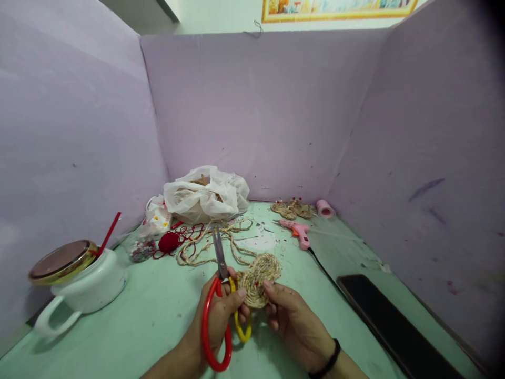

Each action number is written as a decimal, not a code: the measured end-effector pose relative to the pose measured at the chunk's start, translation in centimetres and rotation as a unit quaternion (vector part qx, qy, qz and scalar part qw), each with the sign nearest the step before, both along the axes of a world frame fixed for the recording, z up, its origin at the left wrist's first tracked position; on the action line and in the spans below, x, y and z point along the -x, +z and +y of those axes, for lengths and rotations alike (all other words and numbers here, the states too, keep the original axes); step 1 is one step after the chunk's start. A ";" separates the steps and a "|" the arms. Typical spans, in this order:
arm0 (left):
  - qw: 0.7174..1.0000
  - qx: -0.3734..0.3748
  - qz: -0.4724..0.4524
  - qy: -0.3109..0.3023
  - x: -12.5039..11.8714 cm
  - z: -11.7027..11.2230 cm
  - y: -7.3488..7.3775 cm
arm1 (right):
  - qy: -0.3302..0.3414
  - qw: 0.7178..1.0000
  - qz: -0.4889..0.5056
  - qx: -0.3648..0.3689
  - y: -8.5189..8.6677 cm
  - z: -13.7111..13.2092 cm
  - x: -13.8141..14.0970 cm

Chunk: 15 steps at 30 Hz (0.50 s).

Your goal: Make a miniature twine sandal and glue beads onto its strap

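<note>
Scissors point forward beside a coiled straw piece slanting forward-right.

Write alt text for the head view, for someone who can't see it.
The left hand and right hand hold a coiled cord piece over a pale green table, with red-and-yellow-handled scissors also in the left hand. Beyond them lie loose cord, red yarn and a white bag; to the right are a pink glue gun and a black phone.
</note>
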<state>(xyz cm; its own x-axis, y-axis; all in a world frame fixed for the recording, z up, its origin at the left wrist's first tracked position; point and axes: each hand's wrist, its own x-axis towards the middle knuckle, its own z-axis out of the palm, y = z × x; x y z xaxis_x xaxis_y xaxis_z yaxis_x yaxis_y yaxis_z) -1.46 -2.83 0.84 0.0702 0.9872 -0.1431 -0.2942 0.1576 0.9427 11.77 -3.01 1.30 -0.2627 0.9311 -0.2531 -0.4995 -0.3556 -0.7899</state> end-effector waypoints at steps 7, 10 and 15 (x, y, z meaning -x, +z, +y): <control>0.986 -0.065 0.152 -0.035 1.0 0.2 0.7 | -0.201 0.978 -0.016 0.049 0.0 1.1 -1.7; 0.968 -0.103 0.224 -0.038 2.0 -0.1 1.1 | -0.255 0.966 0.016 0.045 0.9 1.5 -2.8; 0.888 -0.164 0.428 -0.028 2.7 -1.3 1.8 | -0.277 0.960 0.045 -0.002 1.6 1.1 -3.1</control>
<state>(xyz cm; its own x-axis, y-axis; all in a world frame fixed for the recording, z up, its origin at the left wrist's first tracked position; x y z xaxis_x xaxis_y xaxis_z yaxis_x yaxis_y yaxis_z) -4.13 -4.15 2.62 0.1241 0.9840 0.1280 0.5524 -0.1757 0.8148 14.92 -1.89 2.86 0.2524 0.9350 -0.2491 -0.6774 -0.0131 -0.7355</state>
